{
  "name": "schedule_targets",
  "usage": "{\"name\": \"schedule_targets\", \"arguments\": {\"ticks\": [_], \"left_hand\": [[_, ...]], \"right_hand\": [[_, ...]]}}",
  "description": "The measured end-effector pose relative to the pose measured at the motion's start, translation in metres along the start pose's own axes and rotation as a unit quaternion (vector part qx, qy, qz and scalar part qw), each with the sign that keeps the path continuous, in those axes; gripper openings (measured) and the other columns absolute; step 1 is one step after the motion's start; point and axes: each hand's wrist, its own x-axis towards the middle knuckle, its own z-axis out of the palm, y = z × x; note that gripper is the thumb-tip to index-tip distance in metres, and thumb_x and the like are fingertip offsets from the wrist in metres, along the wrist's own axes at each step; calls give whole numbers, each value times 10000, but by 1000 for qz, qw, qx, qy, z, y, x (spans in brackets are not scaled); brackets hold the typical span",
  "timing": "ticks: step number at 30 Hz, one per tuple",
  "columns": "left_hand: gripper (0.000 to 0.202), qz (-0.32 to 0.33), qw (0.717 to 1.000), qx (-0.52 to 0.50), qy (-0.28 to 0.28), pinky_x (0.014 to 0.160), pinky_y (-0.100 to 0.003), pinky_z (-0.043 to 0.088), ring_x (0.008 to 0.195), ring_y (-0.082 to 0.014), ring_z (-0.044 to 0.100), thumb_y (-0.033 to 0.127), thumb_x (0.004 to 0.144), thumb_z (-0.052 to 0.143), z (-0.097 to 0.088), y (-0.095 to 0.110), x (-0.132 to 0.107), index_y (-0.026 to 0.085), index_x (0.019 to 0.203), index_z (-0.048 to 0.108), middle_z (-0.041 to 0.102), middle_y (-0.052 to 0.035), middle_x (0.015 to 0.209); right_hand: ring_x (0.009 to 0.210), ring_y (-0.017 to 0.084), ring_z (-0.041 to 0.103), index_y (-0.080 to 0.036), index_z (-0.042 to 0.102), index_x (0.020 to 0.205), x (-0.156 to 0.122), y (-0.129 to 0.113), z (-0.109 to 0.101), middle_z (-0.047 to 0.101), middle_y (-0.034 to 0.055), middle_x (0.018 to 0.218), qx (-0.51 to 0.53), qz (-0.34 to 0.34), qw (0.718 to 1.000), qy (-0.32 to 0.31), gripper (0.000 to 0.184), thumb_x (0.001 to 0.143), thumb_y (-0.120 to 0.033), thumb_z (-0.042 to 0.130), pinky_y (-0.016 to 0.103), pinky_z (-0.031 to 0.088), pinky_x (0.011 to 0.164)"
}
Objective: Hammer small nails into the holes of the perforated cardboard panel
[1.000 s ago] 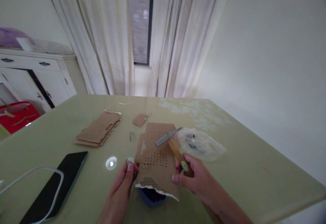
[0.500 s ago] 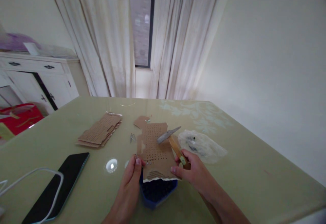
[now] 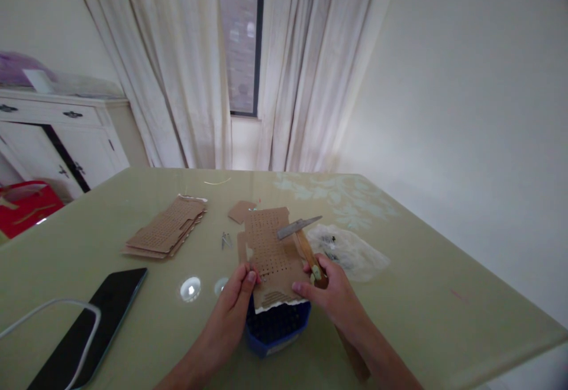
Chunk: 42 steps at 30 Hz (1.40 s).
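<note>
A brown cardboard sheet [image 3: 268, 242] with rows of small holes is held tilted over a blue tub [image 3: 279, 342], whose dark inside shows below the torn white front edge. My left hand [image 3: 237, 295] is closed, thumb and fingers pinching the sheet's left edge near the front. My right hand [image 3: 331, 289] is wrapped around the wooden handle of a hammer [image 3: 304, 245], its thumb lying on the sheet's right edge. The hammer's grey metal head rests on or hangs just above the cardboard; I cannot tell which. Several nails [image 3: 226, 240] lie left of the sheet.
Stacked perforated cardboard sheets [image 3: 166, 227] lie at the left, with a black tablet [image 3: 91, 331] and a white cable [image 3: 96, 319] in front. A clear plastic bag [image 3: 350, 254] with dark bits is on the right. A cardboard scrap [image 3: 241, 211] lies behind.
The front of the sheet has shifted slightly right and up, and my left hand has moved right with it. More of the blue tub's inside shows. The hammer has moved slightly.
</note>
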Motion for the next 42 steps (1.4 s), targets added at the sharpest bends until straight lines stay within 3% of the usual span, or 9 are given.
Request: {"name": "schedule_targets", "arguments": {"ticks": [5,11,14,16,19,21,25,31,42], "left_hand": [[508,9,1000,-5,-19,859,-332,603,898,-245,696,744,899,653,1,2,3,240,908,715,738,-23,882],[553,25,999,-17,-16,757,-301,592,837,-229,679,771,918,628,2,0,4,231,869,738,707,-18,843],[570,54,998,-9,24,909,-374,599,1092,-292,683,773,923,625,-3,-8,4,227,893,787,722,-80,1095],[557,97,990,34,95,1082,-481,543,1347,-352,580,746,957,598,-9,-11,3,235,912,816,654,-116,1314],[433,177,959,141,172,1186,-582,439,1448,-368,497,605,1026,581,-21,-6,2,270,940,841,578,-117,1443],[325,223,951,175,127,1148,-531,474,1350,-327,584,500,1043,600,-28,6,6,301,970,847,638,-92,1395],[216,261,950,170,-20,952,-383,556,1028,-250,725,399,1031,652,-31,31,25,316,1037,851,802,-45,1056],[111,240,946,214,-42,958,-404,508,923,-254,733,379,950,757,-27,37,47,318,934,849,836,-12,926],[150,227,951,192,-84,906,-361,522,973,-247,688,342,978,727,-25,29,43,286,868,811,801,-22,923]], "right_hand": [[733,200,543,-203,608,924,5,1,5,578,-5,820,-26,7,999,19,429,719,-480,863,311,465,643],[700,194,549,-212,620,858,8,-4,6,601,-2,800,-66,-7,998,21,335,779,-478,808,305,456,621],[688,198,550,-227,598,823,8,-4,8,592,-10,753,-78,-4,996,41,334,783,-483,808,299,444,604],[689,202,562,-228,597,826,8,-3,9,593,-10,746,-74,5,996,46,340,788,-488,812,297,446,598],[685,197,559,-222,598,833,11,1,10,587,-13,752,-53,11,998,44,338,801,-485,808,295,451,597],[677,187,545,-218,595,826,12,2,11,576,-19,748,-36,8,999,33,334,805,-475,807,290,449,594],[671,177,535,-210,593,830,14,0,11,563,-23,752,-10,8,1000,14,320,807,-456,796,281,436,586],[698,184,564,-211,610,863,13,0,11,584,-13,781,-5,12,1000,9,317,824,-461,801,285,465,609],[657,171,534,-229,573,830,13,-1,10,567,-31,739,-7,20,1000,8,351,807,-475,822,277,420,581]]}}
